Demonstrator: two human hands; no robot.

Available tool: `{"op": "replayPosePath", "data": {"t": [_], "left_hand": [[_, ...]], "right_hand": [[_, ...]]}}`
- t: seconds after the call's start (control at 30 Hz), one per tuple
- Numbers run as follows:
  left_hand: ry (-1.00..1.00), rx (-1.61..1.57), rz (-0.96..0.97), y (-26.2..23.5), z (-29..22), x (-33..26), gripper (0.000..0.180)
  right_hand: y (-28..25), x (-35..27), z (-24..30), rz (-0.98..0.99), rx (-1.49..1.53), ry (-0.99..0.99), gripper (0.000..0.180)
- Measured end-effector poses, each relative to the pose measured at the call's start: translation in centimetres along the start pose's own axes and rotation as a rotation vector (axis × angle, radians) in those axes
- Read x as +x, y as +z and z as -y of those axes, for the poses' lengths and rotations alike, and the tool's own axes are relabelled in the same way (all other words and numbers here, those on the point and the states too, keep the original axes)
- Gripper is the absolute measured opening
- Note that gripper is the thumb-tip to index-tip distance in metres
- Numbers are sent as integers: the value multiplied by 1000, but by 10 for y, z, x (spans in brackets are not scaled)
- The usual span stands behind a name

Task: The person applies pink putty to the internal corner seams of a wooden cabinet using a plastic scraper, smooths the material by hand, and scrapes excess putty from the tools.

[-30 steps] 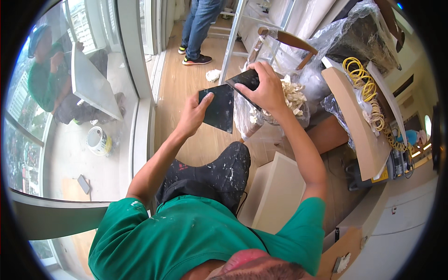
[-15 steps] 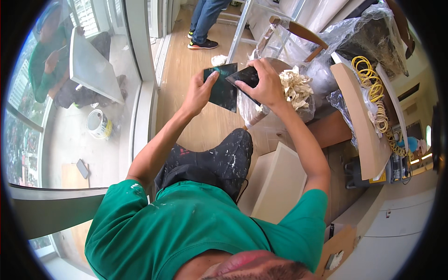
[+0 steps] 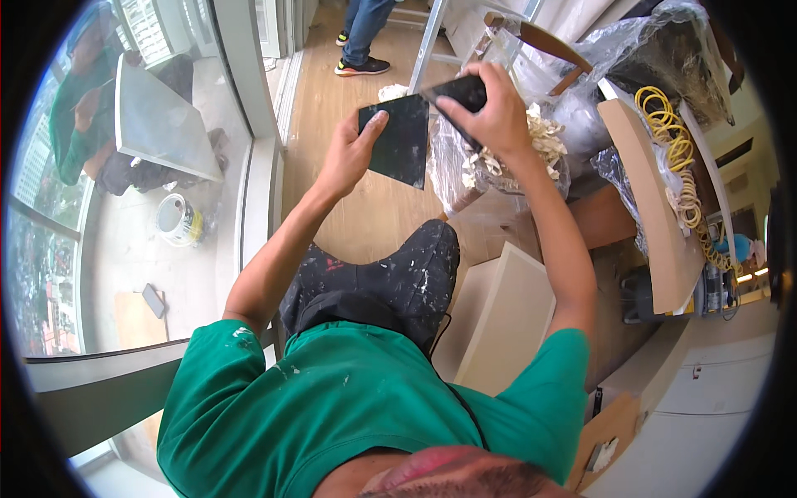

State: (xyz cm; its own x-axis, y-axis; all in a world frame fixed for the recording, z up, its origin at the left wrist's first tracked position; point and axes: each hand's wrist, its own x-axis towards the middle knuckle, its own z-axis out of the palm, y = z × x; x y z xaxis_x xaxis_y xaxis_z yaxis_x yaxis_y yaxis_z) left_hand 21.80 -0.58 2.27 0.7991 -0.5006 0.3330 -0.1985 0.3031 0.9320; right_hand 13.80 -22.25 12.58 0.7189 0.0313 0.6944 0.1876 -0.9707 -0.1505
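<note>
My left hand (image 3: 353,153) is closed on a thin, dark, four-sided flat plate (image 3: 400,148), its thumb lying on the upper face. A second dark flat plate (image 3: 462,93) is gripped by my right hand (image 3: 503,116), thumb on one side and fingers over the other. The right plate is tilted, and one corner comes close to the top edge of the left one; whether they touch I cannot tell. Both are held out ahead of my paint-spotted dark trousers (image 3: 374,282). Pale crumpled strips (image 3: 544,143) lie heaped on clear plastic sheeting (image 3: 444,170) near my right wrist.
A metal stepladder (image 3: 426,51) and a standing person's legs (image 3: 365,37) are ahead. To the right are a plastic-wrapped chair (image 3: 548,46), a cardboard piece (image 3: 643,191) and a coiled yellow hose (image 3: 664,124). Glass panes run along my left; a bucket (image 3: 178,220) shows through or in them.
My right hand has lifted its plate up and to the right, off the left plate's face. My left hand has barely moved and its plate has turned slightly.
</note>
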Motion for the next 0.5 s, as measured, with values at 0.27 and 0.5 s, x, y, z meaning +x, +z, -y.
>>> {"op": "replayPosePath", "data": {"t": [0.27, 0.5], "left_hand": [[9, -43, -57, 0, -16, 12, 32], [-64, -266, -197, -18, 5, 11, 28]], "right_hand": [[4, 14, 3, 132, 3, -87, 53], [22, -48, 17, 312, 79, -240, 50]]}}
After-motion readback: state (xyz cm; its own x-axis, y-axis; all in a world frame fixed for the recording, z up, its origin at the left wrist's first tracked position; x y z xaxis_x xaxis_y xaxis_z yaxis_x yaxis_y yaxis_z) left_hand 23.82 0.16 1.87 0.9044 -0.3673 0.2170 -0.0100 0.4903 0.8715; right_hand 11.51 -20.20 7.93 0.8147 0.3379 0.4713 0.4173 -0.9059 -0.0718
